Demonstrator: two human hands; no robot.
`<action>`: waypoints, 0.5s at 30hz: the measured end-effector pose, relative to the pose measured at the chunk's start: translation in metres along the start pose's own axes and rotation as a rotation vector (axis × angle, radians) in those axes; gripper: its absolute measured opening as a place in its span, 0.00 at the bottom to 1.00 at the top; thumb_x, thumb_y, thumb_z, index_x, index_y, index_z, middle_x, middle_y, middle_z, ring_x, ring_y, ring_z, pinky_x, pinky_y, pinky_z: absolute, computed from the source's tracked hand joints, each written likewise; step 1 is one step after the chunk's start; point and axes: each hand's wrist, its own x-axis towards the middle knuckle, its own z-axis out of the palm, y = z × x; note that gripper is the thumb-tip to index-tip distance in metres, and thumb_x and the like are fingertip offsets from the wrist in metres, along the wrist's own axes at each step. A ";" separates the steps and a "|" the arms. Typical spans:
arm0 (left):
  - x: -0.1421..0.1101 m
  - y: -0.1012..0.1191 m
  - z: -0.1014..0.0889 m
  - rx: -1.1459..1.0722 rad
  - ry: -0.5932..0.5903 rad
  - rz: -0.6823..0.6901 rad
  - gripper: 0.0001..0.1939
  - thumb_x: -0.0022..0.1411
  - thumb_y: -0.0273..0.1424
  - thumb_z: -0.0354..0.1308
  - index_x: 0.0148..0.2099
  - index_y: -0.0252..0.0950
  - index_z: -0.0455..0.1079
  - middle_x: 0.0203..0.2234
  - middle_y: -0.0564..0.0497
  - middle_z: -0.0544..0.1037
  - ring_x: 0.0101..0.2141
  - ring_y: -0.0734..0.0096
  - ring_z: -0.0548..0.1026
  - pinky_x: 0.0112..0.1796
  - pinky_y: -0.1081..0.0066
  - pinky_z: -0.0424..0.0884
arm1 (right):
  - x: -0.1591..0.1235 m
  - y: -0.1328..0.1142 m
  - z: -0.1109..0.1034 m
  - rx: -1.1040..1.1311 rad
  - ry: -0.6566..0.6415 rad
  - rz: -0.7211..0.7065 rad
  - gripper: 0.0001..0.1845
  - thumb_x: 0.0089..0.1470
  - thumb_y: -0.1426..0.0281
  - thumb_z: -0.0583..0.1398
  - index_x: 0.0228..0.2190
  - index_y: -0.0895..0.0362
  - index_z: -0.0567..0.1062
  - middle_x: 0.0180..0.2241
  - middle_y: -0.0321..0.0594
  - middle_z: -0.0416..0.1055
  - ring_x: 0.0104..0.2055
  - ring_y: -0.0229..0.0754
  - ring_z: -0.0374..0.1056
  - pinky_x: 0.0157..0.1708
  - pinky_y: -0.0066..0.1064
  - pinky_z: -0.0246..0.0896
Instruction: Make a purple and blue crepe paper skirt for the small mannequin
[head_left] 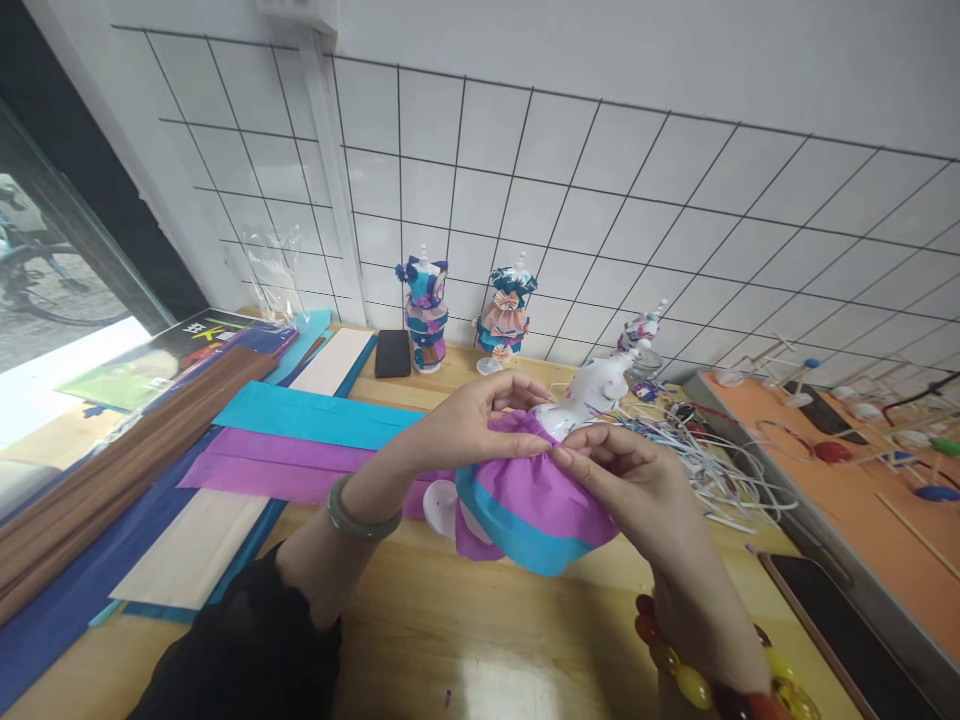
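A small white mannequin [592,388] lies tilted in front of me, wrapped in a purple paper skirt with a teal hem [536,510]. My left hand [469,425] pinches the gathered top of the skirt at the mannequin's waist, a green bangle on its wrist. My right hand [626,460] is closed on the same gathered edge from the right, with a bead bracelet at its wrist. The mannequin's round white base [439,503] pokes out below the skirt on the left.
Teal [315,415], purple [292,465], cream and brown crepe paper sheets lie on the wooden table [420,620] at left. Two dressed mannequins [425,310] and a black phone [392,352] stand by the grid wall. White strips pile up [720,460] at right, beside an orange tray [862,470].
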 end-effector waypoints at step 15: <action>0.000 -0.002 0.002 0.002 -0.009 0.002 0.22 0.52 0.32 0.64 0.50 0.38 0.66 0.47 0.45 0.71 0.50 0.65 0.68 0.51 0.63 0.63 | 0.002 0.005 -0.001 -0.032 0.016 -0.025 0.13 0.42 0.60 0.67 0.25 0.56 0.73 0.21 0.35 0.70 0.21 0.34 0.62 0.18 0.25 0.56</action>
